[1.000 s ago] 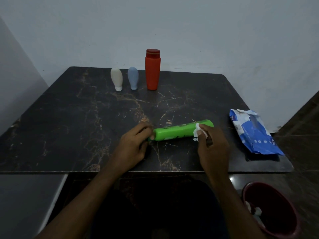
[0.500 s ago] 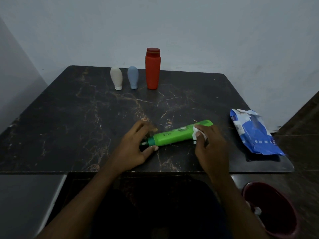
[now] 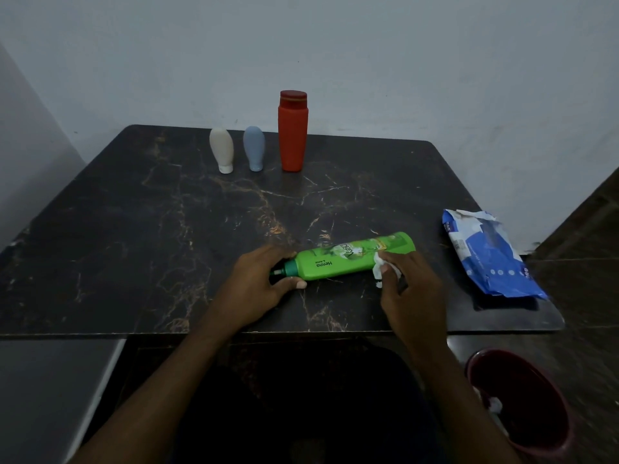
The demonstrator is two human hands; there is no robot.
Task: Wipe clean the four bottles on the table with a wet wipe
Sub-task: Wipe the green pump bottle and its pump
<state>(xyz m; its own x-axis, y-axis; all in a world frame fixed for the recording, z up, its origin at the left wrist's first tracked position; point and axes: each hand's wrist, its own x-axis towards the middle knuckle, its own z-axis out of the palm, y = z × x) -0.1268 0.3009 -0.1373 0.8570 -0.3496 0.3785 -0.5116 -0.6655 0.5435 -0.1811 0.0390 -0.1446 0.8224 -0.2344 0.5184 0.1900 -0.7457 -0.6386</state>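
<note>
A green bottle (image 3: pixel 345 257) lies on its side near the front of the dark marble table (image 3: pixel 134 229), its label facing up. My left hand (image 3: pixel 258 283) grips its neck end on the left. My right hand (image 3: pixel 412 286) holds a crumpled white wet wipe (image 3: pixel 380 266) against the bottle's lower right part. At the back of the table stand a tall red bottle (image 3: pixel 292 135), a small blue bottle (image 3: pixel 254 148) and a small cream bottle (image 3: pixel 221 149), both small ones cap-down.
A blue wet-wipe pack (image 3: pixel 489 259) with a torn-open top lies at the table's right edge. A dark red bin (image 3: pixel 522 403) with white scraps inside sits on the floor at the lower right. The wall stands close behind the table.
The green bottle has been rolled so its label now faces up. My left hand shifted its grip at the neck, and my right hand slid the wipe along the bottle's right part.
</note>
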